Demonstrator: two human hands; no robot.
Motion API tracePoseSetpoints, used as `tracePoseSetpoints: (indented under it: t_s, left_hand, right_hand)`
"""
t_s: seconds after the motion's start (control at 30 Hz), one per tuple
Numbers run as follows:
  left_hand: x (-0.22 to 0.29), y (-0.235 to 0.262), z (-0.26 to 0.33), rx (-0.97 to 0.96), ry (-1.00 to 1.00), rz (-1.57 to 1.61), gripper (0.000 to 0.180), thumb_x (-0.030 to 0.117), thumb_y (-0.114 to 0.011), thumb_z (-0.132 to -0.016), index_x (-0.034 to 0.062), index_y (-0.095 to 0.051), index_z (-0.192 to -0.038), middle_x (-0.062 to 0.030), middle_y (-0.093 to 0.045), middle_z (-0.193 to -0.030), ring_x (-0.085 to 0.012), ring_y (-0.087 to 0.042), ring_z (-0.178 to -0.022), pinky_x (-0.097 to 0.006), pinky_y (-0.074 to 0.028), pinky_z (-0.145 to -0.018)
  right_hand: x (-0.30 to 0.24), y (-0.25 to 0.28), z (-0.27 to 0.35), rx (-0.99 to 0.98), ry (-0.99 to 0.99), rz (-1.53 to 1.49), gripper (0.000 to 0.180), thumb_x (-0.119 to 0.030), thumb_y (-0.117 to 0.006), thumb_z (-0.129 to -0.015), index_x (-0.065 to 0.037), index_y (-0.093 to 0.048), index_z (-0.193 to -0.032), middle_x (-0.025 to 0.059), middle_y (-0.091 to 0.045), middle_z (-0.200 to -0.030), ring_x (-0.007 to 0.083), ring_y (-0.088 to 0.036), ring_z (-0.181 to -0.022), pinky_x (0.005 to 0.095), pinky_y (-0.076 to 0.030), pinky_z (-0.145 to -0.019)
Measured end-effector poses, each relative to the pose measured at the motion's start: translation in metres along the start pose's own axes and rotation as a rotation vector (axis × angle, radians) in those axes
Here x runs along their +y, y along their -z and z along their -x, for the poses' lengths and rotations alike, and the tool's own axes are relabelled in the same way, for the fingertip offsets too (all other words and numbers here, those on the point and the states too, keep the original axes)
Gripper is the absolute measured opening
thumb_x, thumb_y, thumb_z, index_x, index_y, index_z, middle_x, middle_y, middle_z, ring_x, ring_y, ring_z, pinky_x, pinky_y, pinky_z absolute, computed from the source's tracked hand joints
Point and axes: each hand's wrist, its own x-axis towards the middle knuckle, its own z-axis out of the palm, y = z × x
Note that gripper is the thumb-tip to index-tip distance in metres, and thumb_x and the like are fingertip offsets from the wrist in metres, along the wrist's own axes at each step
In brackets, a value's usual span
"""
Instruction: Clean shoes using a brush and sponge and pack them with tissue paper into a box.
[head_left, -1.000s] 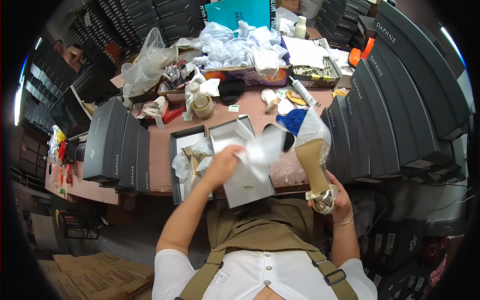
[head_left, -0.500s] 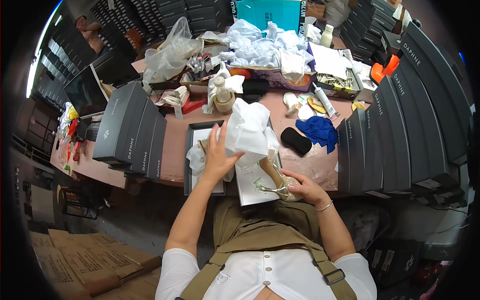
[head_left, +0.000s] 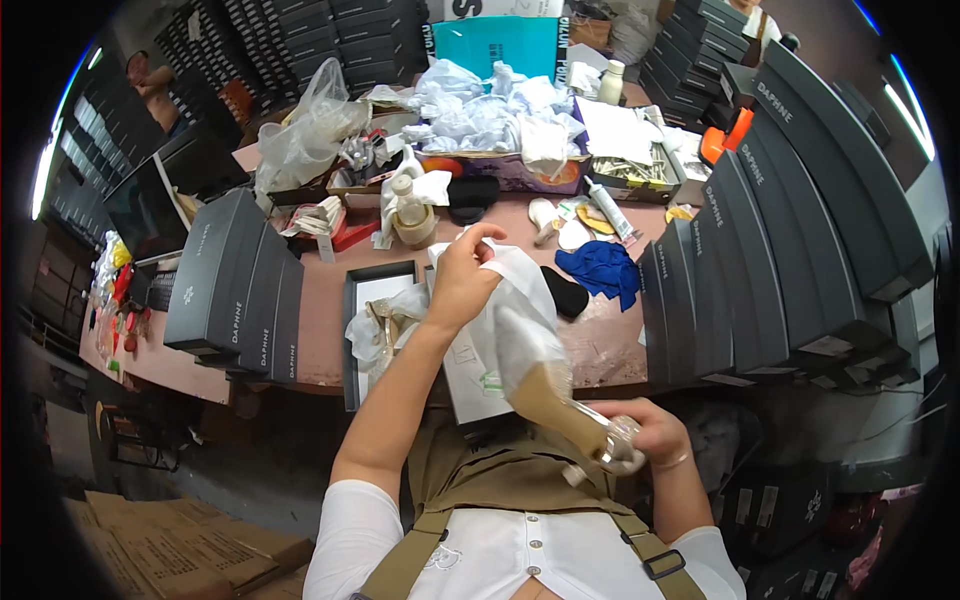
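My right hand [head_left: 655, 430], low and right near my lap, grips a gold high-heeled shoe [head_left: 558, 408] around its glittery end. The shoe slants up to the left, its tan sole facing up. White tissue paper [head_left: 520, 300] stretches from the shoe's upper part to my left hand [head_left: 465, 285], whose fingers pinch the sheet's top edge. Beneath lies a grey shoebox [head_left: 351, 345], with more tissue and a gold-coloured part of something [head_left: 383, 320] inside. Next to it, partly under the tissue, is a white panel [head_left: 475, 385] with green print.
Stacks of grey shoeboxes stand left [head_left: 235, 290] and right [head_left: 770, 250]. Behind are a carton of crumpled tissue [head_left: 490, 115], a glue bottle in a tape roll [head_left: 410, 210], a blue cloth [head_left: 603, 270], a black pad [head_left: 565, 292] and a white tube [head_left: 610, 210].
My right hand has drawn the shoe down and right, toward my body. My left hand has moved slightly right, its fingers now closed on the tissue, which is pulled out along the shoe.
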Motion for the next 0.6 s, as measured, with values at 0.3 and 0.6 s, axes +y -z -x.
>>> tracePoseSetpoints:
  t_s: [0.3,0.6]
  left_hand:
    - [0.004,0.026,-0.01,-0.253,-0.271,-0.325,0.021,0.002,-0.059,-0.07,0.0019,-0.071,-0.087,-0.0173,-0.062,-0.083,-0.0312,-0.061,-0.081,-0.037,-0.048,-0.076]
    - [0.024,-0.002,0.035,-0.277,-0.317,-0.195,0.025,0.007,-0.067,-0.072,-0.0011,-0.068,-0.096,-0.0166,-0.063,-0.081,-0.0303,-0.061,-0.075,-0.036,-0.048,-0.071]
  right_hand:
    - [0.07,0.039,-0.043,0.113,0.182,-0.59,0.068,-0.045,-0.057,-0.085,-0.008,-0.038,-0.139,0.0176,-0.058,-0.116,0.0306,-0.063,-0.083,0.0327,-0.053,-0.057]
    - [0.054,0.027,-0.039,0.03,0.202,-0.467,0.068,-0.042,-0.063,-0.084,-0.009,-0.039,-0.138,0.0151,-0.056,-0.119,0.0301,-0.062,-0.092,0.035,-0.051,-0.063]
